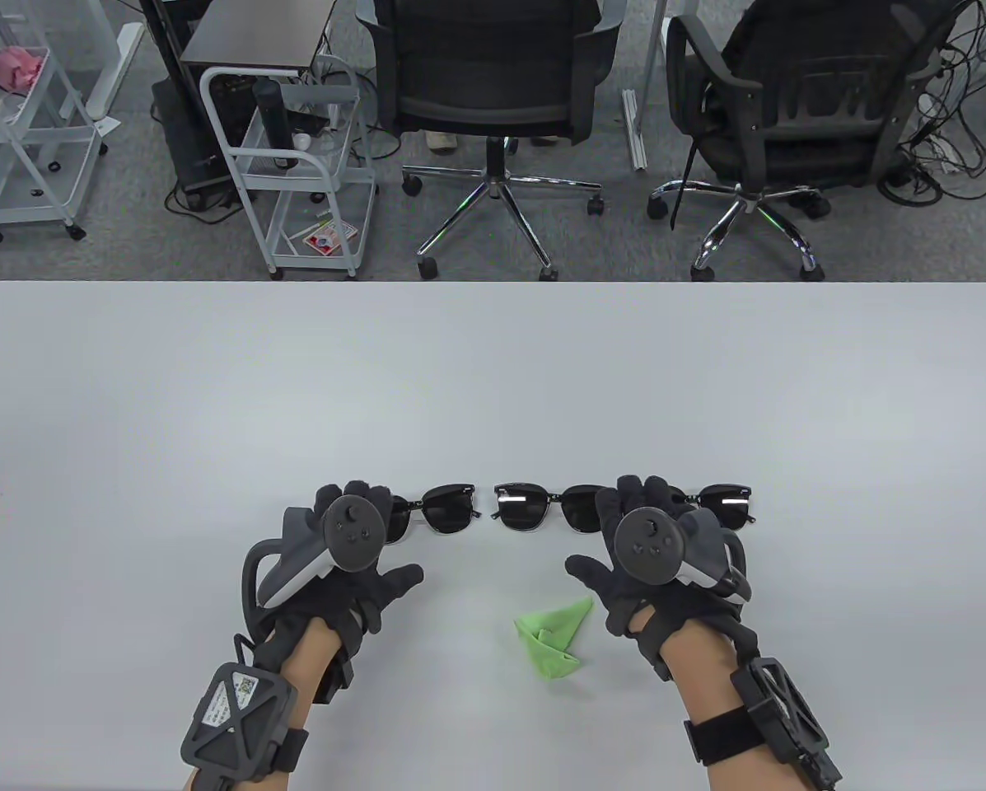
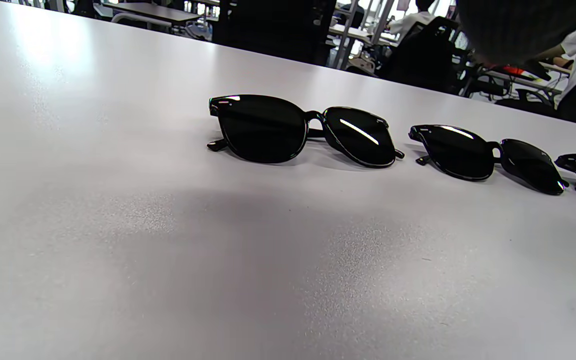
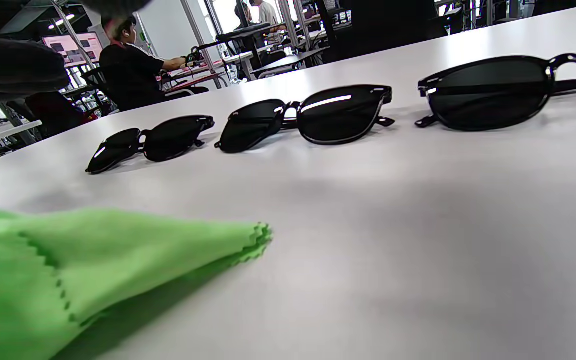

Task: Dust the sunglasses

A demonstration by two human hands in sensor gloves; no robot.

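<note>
Here three black pairs of sunglasses lie in a row on the white table, lenses facing the person. The left pair sits just past the fingertips of the left hand, partly hidden behind that hand's tracker in the table view; the left wrist view shows it lying free, with nothing touching it. The middle pair lies between the two hands, its right lens just beside the fingers of the right hand. The right pair shows beyond the right hand's fingertips, partly covered by them from above. Both hands are spread wide, palms down, thumbs pointing inward toward each other, and neither holds anything; whether the fingertips rest on the table or hover above it I cannot tell. A crumpled green cloth lies on the table nearer the person than the glasses, just beside the right thumb and well apart from the left hand.
</note>
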